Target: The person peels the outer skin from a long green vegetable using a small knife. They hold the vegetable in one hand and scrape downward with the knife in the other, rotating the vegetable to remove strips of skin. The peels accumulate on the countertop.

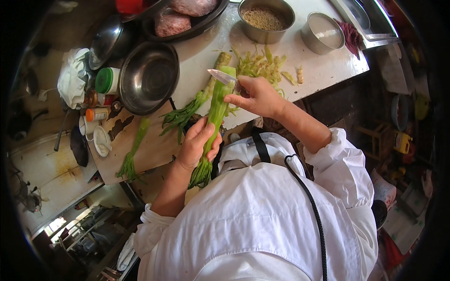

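Note:
My left hand [198, 144] is wrapped around the lower part of a peeled green celtuce stem [218, 105], just above its leaves. The stem tilts up and away from my body. In my right hand [262, 96] is a small knife [222, 76], its blade lying across the stem near the upper end and its handle mostly hidden by the fingers. Behind the held stem, an unpeeled celtuce [222, 60] with leaves rests on the white table [316, 70]. Pale green peelings [260, 65] are heaped beside it. A slimmer peeled celtuce [139, 137] lies to the left on a worn board [154, 147].
A dark metal bowl [149, 77] stands left of the table. At the back are a steel pot of grain-like bits [266, 19], a second metal pot [322, 33] and a basin with bagged minced meat [172, 23]. Jars [96, 114] and cups [102, 140] crowd the left.

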Motion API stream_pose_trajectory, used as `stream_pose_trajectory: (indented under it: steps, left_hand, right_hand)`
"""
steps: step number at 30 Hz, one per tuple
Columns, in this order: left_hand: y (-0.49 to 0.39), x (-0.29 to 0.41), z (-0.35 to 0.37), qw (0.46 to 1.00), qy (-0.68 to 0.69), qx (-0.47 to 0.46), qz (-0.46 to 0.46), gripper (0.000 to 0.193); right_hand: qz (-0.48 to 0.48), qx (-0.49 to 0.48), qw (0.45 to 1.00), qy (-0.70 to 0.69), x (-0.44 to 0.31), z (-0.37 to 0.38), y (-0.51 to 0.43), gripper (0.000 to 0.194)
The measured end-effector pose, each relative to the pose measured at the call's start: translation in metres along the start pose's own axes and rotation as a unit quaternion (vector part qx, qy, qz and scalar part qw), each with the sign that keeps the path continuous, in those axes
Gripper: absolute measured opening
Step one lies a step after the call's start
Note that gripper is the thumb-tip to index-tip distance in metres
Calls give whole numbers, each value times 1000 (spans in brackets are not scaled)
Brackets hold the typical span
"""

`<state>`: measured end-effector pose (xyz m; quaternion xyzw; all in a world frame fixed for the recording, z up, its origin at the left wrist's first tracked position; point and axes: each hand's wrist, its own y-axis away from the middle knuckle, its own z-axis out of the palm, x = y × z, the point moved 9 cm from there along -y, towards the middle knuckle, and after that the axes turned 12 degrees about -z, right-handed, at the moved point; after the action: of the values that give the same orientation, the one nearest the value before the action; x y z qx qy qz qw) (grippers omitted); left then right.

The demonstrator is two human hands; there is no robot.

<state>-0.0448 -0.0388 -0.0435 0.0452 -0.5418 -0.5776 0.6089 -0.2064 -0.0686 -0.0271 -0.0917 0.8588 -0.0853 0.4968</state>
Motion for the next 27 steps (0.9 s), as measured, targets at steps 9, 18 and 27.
stream_pose_trajectory:
  steps: [9, 18, 27]
  left_hand:
    - [1, 9, 2, 1000, 7, -13, 13, 27]
    - [-3, 15, 5, 1000, 8, -7, 17, 32]
    - [-11, 21, 3, 999, 23, -18, 20, 24]
  right_hand:
    - [6, -14, 1000, 18, -7, 3, -4, 49]
    - [-11, -3, 999, 39, -17, 0, -5, 48]
    - [-28, 2, 998, 52, -22, 2, -3, 48]
